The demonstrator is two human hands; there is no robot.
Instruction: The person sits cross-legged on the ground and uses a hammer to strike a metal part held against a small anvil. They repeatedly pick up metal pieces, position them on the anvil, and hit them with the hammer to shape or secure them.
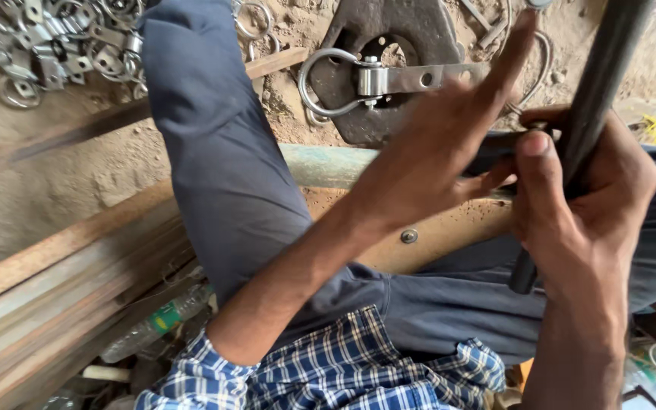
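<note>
Left hand (427, 163): fingers spread, tips at metal strap (427, 77) | right hand (582, 186): wrapped around dark rod (597, 99) | strap with ring (320, 82) lies on iron block (396, 30), 12 o'clock | progress: one piece on block, seemingly in work; finished-looking pile (47, 45) at 10 o'clock.

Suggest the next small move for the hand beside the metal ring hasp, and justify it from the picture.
Probably lower the left hand to steady the ring hasp on the iron block: its fingers are spread open, holding nothing, while the right hand grips the dark rod.
</note>
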